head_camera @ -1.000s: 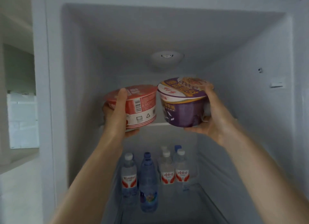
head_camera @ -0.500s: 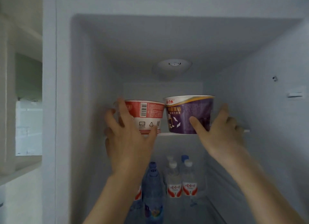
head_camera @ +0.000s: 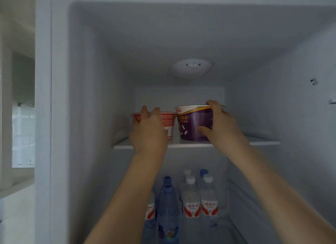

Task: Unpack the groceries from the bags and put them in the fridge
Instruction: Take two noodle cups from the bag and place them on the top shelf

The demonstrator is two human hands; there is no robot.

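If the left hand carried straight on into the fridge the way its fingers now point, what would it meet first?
The left hand already lies against the red noodle cup on the upper shelf, so the cup comes first. Behind it is probably the fridge's back wall, though the depth is hard to judge.

Both bowls now sit on the top shelf.

1 second ago you hold the red noodle bowl (head_camera: 168,124) and the purple noodle bowl (head_camera: 195,123) tilted in the air; now they stand upright on the shelf (head_camera: 263,142), pushed further back. Your left hand (head_camera: 148,132) covers the red bowl's front, and your right hand (head_camera: 221,124) has moved from beneath the purple bowl to its side and rim.
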